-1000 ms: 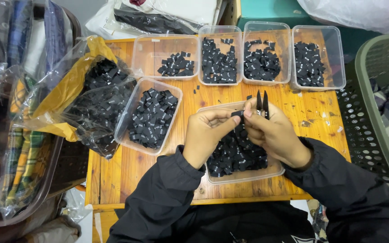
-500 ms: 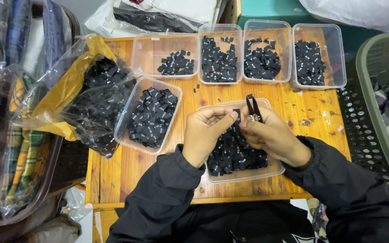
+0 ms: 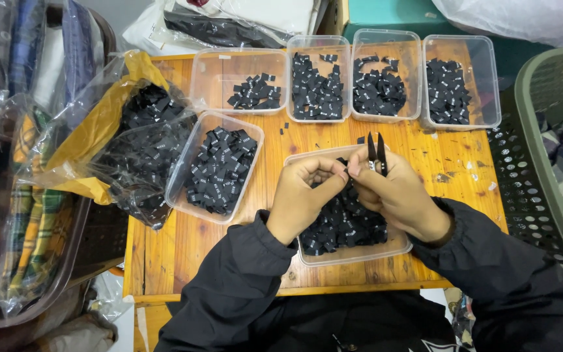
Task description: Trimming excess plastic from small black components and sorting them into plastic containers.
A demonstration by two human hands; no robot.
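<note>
My left hand (image 3: 304, 195) and my right hand (image 3: 395, 192) meet over a clear plastic tray (image 3: 353, 251) heaped with small black fabric labels (image 3: 346, 225) at the table's near edge. The right hand grips black thread snips (image 3: 376, 148), blades pointing up and away. My left thumb and forefinger pinch something tiny at the meeting point, probably one black label; it is mostly hidden by the fingers. Both arms wear black sleeves.
Four clear trays (image 3: 386, 45) of black labels line the far edge of the wooden table (image 3: 457, 163). Another tray (image 3: 219, 169) sits left of centre beside a plastic bag (image 3: 138, 150) of labels. A green mesh basket (image 3: 548, 163) stands at right, bagged clothes (image 3: 14, 195) at left.
The hands stay over the near tray. The snips' blades have shifted slightly between frames, and the fingertips of both hands have closed together.
</note>
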